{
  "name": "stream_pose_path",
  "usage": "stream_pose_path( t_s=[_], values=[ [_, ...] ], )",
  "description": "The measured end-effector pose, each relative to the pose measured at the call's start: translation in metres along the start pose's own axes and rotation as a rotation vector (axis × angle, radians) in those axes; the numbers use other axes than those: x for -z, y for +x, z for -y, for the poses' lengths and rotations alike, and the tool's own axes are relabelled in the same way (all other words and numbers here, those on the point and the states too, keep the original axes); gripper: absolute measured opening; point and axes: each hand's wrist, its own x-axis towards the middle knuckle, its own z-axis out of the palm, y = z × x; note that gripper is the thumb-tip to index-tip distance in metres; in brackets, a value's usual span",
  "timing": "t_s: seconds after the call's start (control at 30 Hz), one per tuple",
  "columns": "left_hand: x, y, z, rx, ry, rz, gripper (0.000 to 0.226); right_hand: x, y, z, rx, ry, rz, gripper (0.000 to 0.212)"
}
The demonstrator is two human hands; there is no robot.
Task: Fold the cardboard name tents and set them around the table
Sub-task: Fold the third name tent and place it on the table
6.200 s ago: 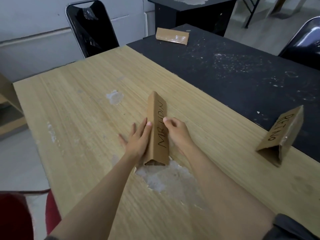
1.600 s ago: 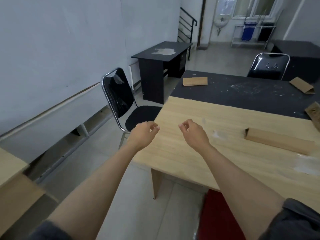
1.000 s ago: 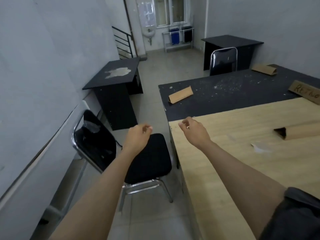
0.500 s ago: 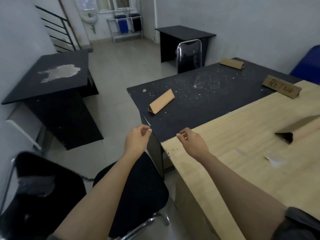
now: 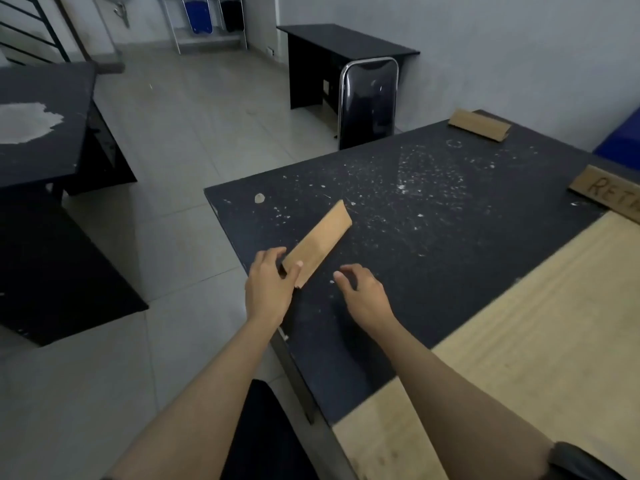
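The left hand (image 5: 268, 284) pinches the near end of a folded name tent (image 5: 317, 245) on the black table (image 5: 450, 216); the right hand (image 5: 363, 296) hovers beside it, loose and empty; two more tents (image 5: 479, 124) stand further right, apparently placed, so the job looks mostly done.

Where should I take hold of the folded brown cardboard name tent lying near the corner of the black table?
Grip the folded brown cardboard name tent at its near open end, from the table-edge side, pinching both sloping faces across the ridge. It lies diagonally, that end nearest; the left hand is already there, right hand open beside.
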Motion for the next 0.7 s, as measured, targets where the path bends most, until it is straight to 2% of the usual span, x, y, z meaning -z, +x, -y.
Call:
stream_pose_path(
  t_s=[0.17,0.33,0.5,0.57,0.63,0.7],
  values=[
    [-0.036,0.05,0.016,0.1,-0.14,0.086,0.044,-0.028,0.073,0.003,-0.009,0.175,-0.049,0.049],
    [-0.047,0.066,0.021,0.032,-0.156,0.181,0.041,-0.041,0.097,0.002,-0.082,0.309,-0.055,0.05],
    [-0.049,0.074,0.017,0.178,-0.309,0.43,0.04,-0.038,0.105,0.008,-0.141,0.42,-0.066,0.052],
    [-0.047,0.073,0.013,0.236,-0.461,0.516,0.04,-0.032,0.104,0.011,-0.184,0.49,-0.044,0.053],
    [-0.045,0.069,0.003,0.268,-0.577,0.572,0.051,-0.024,0.098,0.011,-0.25,0.576,-0.031,0.053],
    [-0.046,0.063,-0.006,0.265,-0.512,0.561,0.081,-0.013,0.087,0.01,-0.283,0.67,-0.025,0.045]
  ],
)
